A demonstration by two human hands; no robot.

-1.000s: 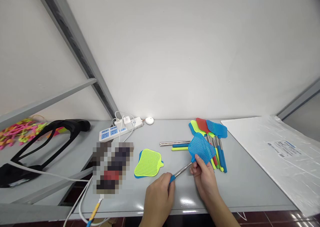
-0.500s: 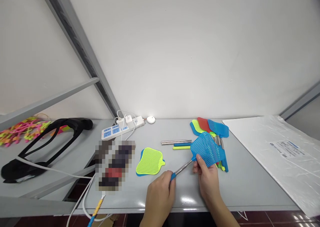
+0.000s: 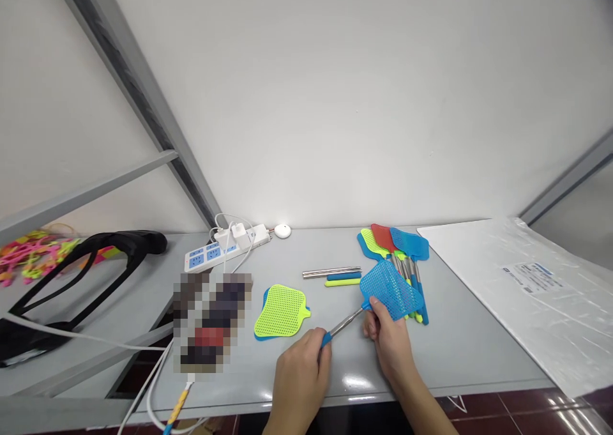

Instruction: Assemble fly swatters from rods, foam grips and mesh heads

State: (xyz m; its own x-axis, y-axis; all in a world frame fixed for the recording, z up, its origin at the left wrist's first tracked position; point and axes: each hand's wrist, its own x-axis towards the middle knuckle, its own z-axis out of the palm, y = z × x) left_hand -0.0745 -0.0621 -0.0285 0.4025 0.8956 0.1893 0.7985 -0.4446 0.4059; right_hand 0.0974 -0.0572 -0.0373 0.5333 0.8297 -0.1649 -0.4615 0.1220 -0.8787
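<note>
Between my hands is a fly swatter (image 3: 390, 289) with a blue mesh head, a silver metal shaft and a blue grip. My left hand (image 3: 302, 371) is closed around the grip at the lower left end. My right hand (image 3: 385, 336) pinches the base of the head, thumb on top. To the left lies a yellow-green swatter head (image 3: 282, 310) over a blue one. Behind the held swatter are silver rods (image 3: 331, 272), with a blue grip (image 3: 343, 276) and a yellow-green grip (image 3: 342, 282) beside them. Several swatters (image 3: 409, 243) with red, blue and yellow-green heads are piled at the right.
A white power strip (image 3: 227, 246) with chargers and a round white device (image 3: 282, 231) sit near the wall. At left are a blurred-out object (image 3: 213, 323), white cables and a black frame (image 3: 90, 282). A large white wrapped panel (image 3: 493, 288) covers the table's right side.
The view has shifted slightly, so the table items appear a little further left. Both hands keep hold of the same blue swatter, with little other movement.
</note>
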